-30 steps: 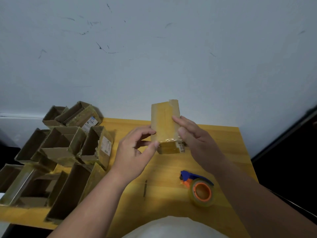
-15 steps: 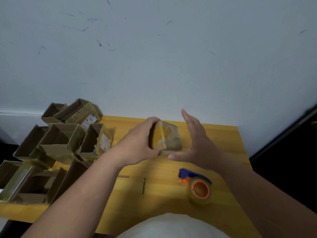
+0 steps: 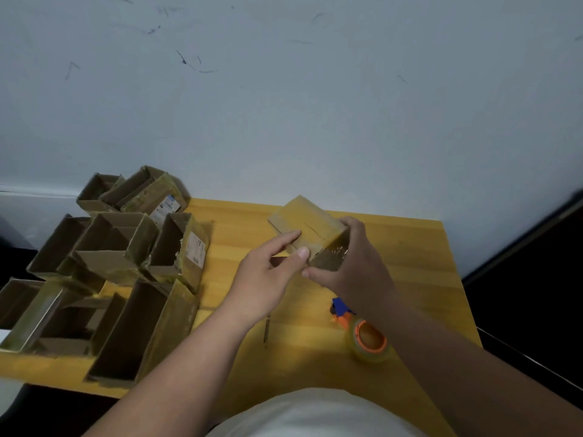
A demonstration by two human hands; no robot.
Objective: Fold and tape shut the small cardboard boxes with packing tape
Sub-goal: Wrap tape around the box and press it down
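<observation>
Right now the left fingers [image 3: 291, 239] lie nearly straight along the near side of a small cardboard box [image 3: 307, 227], thumb tip pressed at its lower edge, while the right hand [image 3: 350, 266] curls round the box's taped end, thumb beneath and fingers over the far corner. So the left hand [image 3: 268, 279] presses flat and the right one grasps. The box sits tilted just above the yellow table [image 3: 410, 247], its seamed top face turned up and glossy tape visible on the end nearest the right palm. That box looks folded and at least partly sealed; whether the other end is taped cannot be told. A cluster of open boxes [image 3: 120, 244] at the table's left seems left to do, and the tape dispenser [image 3: 366, 335] lies unused near the right forearm. Half a second ago the left hand alone gripped the box and the right was spread open beside it; now both are on it, and it has been turned.
</observation>
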